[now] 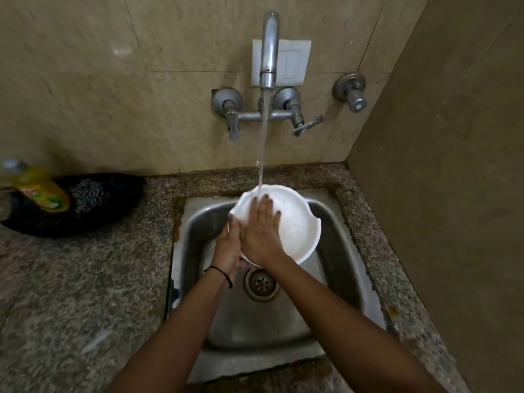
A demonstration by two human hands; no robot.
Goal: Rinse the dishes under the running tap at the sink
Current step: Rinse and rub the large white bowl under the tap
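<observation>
A white bowl (pixel 295 222) is held over the steel sink (pixel 337 268), tilted toward me, under the stream of water from the wall tap (pixel 268 52). My left hand (pixel 228 245) grips the bowl's near left rim, thumb on the edge. My right hand (pixel 262 231) lies flat inside the bowl with fingers spread, its fingertips where the water lands. The near part of the bowl is hidden behind both hands.
The sink drain (pixel 261 283) lies below the bowl. A yellow dish-soap bottle (pixel 37 188) and a steel scrubber (pixel 86 194) sit in a black dish (pixel 113 205) on the granite counter (pixel 85 293) at left. A tiled wall stands close on the right.
</observation>
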